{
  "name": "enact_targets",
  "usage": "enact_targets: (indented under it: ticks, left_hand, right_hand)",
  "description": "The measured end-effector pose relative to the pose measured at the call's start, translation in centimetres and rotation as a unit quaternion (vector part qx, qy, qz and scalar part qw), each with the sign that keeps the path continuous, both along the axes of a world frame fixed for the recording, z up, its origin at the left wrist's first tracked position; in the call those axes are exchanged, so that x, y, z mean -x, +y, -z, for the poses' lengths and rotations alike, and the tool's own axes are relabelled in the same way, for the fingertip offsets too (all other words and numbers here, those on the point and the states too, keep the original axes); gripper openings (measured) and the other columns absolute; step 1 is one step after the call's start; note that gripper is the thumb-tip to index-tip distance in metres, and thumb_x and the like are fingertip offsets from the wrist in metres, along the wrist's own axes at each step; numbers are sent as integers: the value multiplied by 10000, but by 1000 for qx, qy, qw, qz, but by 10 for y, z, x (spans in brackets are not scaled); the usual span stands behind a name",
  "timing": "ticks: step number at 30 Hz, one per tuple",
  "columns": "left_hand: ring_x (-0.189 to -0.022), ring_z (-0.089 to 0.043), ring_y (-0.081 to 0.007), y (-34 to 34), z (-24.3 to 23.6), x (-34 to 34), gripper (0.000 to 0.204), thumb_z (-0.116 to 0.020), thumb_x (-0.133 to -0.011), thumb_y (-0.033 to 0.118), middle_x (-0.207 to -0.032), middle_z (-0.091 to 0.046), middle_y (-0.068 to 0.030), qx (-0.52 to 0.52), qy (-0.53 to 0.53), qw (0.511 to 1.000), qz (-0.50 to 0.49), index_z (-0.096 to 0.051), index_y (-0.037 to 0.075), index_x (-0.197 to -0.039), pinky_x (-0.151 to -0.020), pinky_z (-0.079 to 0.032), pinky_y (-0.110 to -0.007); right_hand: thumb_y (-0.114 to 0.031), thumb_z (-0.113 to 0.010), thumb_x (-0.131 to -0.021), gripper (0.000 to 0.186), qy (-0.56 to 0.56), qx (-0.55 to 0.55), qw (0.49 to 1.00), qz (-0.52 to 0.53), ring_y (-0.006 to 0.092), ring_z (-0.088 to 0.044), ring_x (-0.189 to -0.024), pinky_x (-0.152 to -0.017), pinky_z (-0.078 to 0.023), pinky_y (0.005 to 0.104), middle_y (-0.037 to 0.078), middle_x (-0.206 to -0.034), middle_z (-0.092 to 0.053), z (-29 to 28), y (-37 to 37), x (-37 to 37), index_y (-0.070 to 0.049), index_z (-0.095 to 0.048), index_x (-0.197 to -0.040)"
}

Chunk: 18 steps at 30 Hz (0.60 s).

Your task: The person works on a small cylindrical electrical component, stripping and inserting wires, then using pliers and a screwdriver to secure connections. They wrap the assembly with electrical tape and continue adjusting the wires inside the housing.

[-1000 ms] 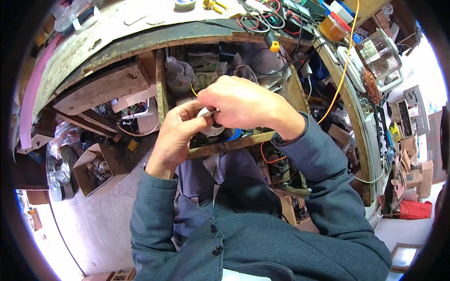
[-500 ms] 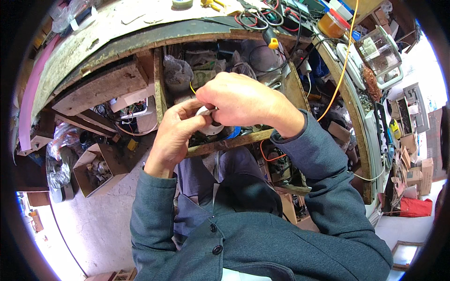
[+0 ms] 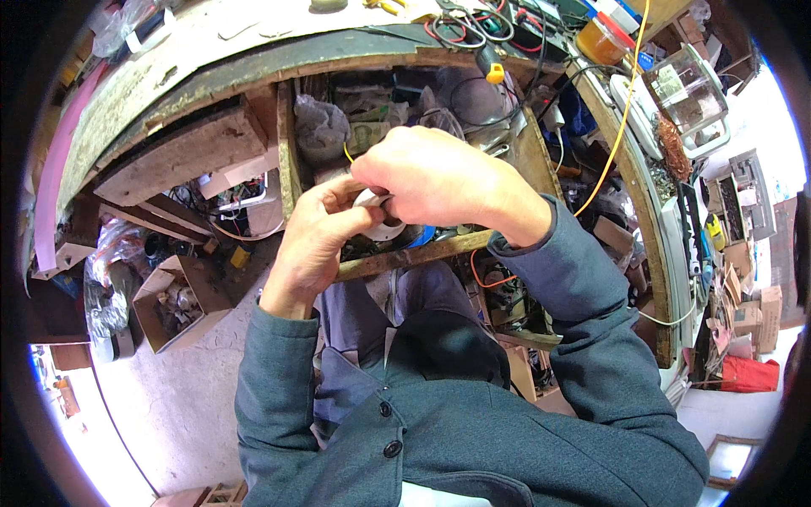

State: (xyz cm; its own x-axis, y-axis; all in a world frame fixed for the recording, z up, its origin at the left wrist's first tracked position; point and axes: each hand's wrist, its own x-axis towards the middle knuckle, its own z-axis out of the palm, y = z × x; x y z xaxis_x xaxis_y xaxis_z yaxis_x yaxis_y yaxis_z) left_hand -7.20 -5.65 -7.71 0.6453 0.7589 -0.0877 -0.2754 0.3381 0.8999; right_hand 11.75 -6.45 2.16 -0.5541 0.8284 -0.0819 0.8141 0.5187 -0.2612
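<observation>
Over the open drawer, my two hands meet. My left hand (image 3: 314, 232) is closed in a pinch on a small white piece (image 3: 369, 198), whose kind my fingers hide. My right hand (image 3: 443, 177) is curled against it, knuckles up, and its fingertips are hidden, so what they grip cannot be made out. A short yellow wire (image 3: 347, 152) sticks up beside the right knuckles; where it ends is hidden. Just below the fingers, a rounded white thing (image 3: 385, 232) shows in part near the drawer's front edge.
The wooden drawer (image 3: 422, 256) holds plastic bags and loose parts. On the bench (image 3: 211, 63) above lie cables and a yellow-tipped tool (image 3: 493, 74). An orange cord (image 3: 610, 173) hangs at the right, near a clear jug (image 3: 686, 93). A cardboard box (image 3: 182, 304) stands at the lower left.
The view has shifted slightly. Both hands keep nearly the same place and grip, with the right hand a little higher and turned slightly.
</observation>
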Motion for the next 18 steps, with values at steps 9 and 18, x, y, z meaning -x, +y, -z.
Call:
enact_targets:
  ticks: [9, 18]
  left_hand:
    - [-1065, -689, -139, 1, 0, 1, 488, -727, -880, 82, -1223, -746, -73, 16, -3, 1000, -5, -684, -29, -1352, -965, -525, -288]
    - [-1071, -693, -145, 2, 0, -1, 508, -760, -886, 98, -1214, -747, -84, 29, -19, 999, -11, -669, -53, -1363, -972, -535, -285]
  right_hand:
    - [-69, -711, -765, 197, 11, 23, 1000, 9, 450, -730, -877, -745, -581, 505, 245, -866, -726, -6, -4, -6, 21, -720, -939]
    - [-84, -702, -803, 188, 73, 14, 997, 28, 418, -739, -848, -735, -587, 473, 235, -868, -734, -6, -7, -15, 15, -744, -958]
